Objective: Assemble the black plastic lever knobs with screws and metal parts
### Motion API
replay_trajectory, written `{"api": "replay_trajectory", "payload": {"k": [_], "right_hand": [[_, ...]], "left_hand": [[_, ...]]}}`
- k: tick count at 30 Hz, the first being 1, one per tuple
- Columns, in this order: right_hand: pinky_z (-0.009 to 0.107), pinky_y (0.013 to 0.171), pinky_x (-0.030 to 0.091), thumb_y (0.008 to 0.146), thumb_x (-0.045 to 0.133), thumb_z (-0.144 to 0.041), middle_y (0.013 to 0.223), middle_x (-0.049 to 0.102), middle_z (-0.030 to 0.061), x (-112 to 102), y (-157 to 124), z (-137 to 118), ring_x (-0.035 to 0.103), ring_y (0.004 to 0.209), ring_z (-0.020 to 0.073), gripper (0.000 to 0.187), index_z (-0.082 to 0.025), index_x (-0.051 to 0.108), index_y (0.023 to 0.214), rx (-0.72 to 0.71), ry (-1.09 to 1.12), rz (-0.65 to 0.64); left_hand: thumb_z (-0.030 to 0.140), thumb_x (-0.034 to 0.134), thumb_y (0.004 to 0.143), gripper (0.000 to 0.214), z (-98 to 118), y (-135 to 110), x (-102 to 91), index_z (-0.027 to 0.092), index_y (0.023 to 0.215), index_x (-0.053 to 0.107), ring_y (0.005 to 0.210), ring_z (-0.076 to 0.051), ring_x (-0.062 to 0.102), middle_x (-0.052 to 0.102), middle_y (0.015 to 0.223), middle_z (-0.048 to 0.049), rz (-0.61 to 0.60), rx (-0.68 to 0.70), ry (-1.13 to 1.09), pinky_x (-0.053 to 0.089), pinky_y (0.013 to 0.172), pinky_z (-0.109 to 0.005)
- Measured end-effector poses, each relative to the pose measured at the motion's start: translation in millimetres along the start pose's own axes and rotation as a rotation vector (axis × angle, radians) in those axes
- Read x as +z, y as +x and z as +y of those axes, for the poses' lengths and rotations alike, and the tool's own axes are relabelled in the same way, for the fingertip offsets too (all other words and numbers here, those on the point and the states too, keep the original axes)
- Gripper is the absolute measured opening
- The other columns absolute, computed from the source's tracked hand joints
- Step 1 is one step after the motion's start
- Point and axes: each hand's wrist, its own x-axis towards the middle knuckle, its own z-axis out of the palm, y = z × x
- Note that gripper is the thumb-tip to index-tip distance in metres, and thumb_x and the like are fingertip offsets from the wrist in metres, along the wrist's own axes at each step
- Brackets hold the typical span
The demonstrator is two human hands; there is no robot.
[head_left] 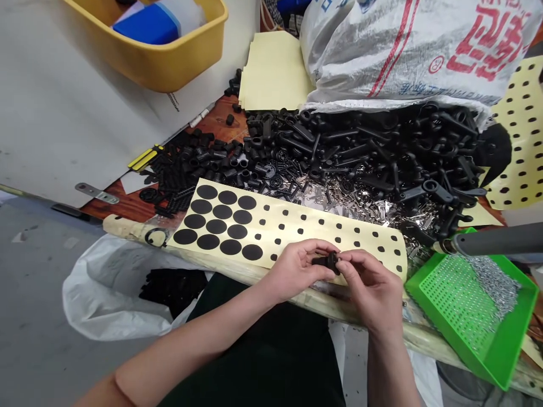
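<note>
Over the front of the table point(214, 120), a small black part point(323, 262) is lying crosswise between both hands, the left hand point(294, 268) gripping its narrower body, the right hand point(375, 288) pinching its wider end, neither being clearly nearer.

Single head camera is looking forward and down, facing the surface point(212, 123) at close range; white sack point(407, 51) is apparently blocking the far edge.

Yellow bin point(182, 65) at upper left, blue object point(148, 25) inside.
</note>
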Motion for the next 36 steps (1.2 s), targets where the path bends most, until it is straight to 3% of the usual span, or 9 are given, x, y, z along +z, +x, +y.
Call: {"api": "replay_trajectory", "payload": {"k": [4, 8, 12, 17, 24, 32, 36], "right_hand": [[0.028, 0.067, 0.050, 0.081, 0.063, -0.023, 0.075, 0.067, 0.0024, 1.7, 3.1, -2.7, 0.063, 0.072, 0.0153, 0.005, -0.021, 0.065, 0.077, -0.079, -0.075, -0.011], [0.028, 0.066, 0.049, 0.083, 0.060, -0.021, 0.074, 0.064, 0.0016, 14.3, -2.0, 1.3, 0.061, 0.072, 0.0146, 0.007, -0.020, 0.062, 0.077, -0.089, -0.082, 0.114], [0.026, 0.064, 0.048, 0.084, 0.060, -0.023, 0.072, 0.062, 0.0010, 24.8, -9.4, 5.4, 0.059, 0.069, 0.0138, 0.009, -0.019, 0.062, 0.076, -0.016, -0.045, 0.226], [0.024, 0.061, 0.047, 0.083, 0.061, -0.024, 0.070, 0.062, 0.0002, 24.0, -11.4, 5.3, 0.058, 0.065, 0.0125, 0.010, -0.019, 0.062, 0.075, 0.059, 0.041, 0.210], [0.027, 0.065, 0.048, 0.083, 0.061, -0.022, 0.072, 0.063, 0.0010, 25.0, -6.9, 9.2, 0.060, 0.070, 0.0142, 0.010, -0.019, 0.061, 0.073, -0.036, -0.035, 0.196], [0.027, 0.061, 0.047, 0.084, 0.059, -0.027, 0.070, 0.061, 0.0008, 22.9, -8.1, 8.2, 0.058, 0.064, 0.0136, 0.012, -0.019, 0.061, 0.075, 0.009, -0.013, 0.194], [0.029, 0.065, 0.048, 0.081, 0.064, -0.027, 0.078, 0.061, 0.0015, 20.7, -7.6, 7.5, 0.057, 0.071, 0.0144, 0.008, -0.020, 0.062, 0.085, -0.075, 0.007, 0.142]], "left_hand": [[0.005, 0.066, 0.065, 0.030, -1.1, -1.0, 0.3, 0.014, 0.093, 0.066, 0.090, -0.017, 0.062, 0.067, 0.091, -0.0050, 0.032, 0.042, 0.070, 0.049, 0.078, -0.027], [0.005, 0.062, 0.066, 0.028, -1.6, -1.4, 1.9, 0.014, 0.092, 0.065, 0.087, -0.016, 0.060, 0.065, 0.085, -0.0029, 0.064, 0.065, 0.043, 0.048, 0.076, -0.026], [0.006, 0.062, 0.065, 0.028, -1.9, -0.3, 3.9, 0.014, 0.092, 0.065, 0.064, -0.009, 0.055, 0.061, 0.073, 0.0008, 0.091, 0.047, 0.001, 0.044, 0.058, -0.021], [0.008, 0.062, 0.065, 0.031, -1.2, 0.3, 2.8, 0.013, 0.096, 0.063, 0.042, -0.003, 0.041, 0.059, 0.069, 0.0027, 0.072, -0.002, -0.029, 0.034, 0.042, -0.020], [0.007, 0.062, 0.065, 0.032, -0.9, 1.1, -1.6, 0.013, 0.096, 0.062, 0.041, -0.004, 0.047, 0.063, 0.076, 0.0001, 0.055, -0.021, -0.080, 0.037, 0.044, -0.020], [0.009, 0.060, 0.074, 0.025, 1.7, 0.0, -8.2, 0.013, 0.098, 0.064, 0.062, -0.007, 0.055, 0.060, 0.093, -0.0030, -0.040, 0.018, -0.118, 0.045, 0.063, -0.024], [0.012, 0.063, 0.075, 0.022, 0.7, -0.8, -9.3, 0.014, 0.098, 0.065, 0.071, -0.010, 0.057, 0.061, 0.094, -0.0042, -0.039, 0.024, -0.152, 0.046, 0.068, -0.025]]}}
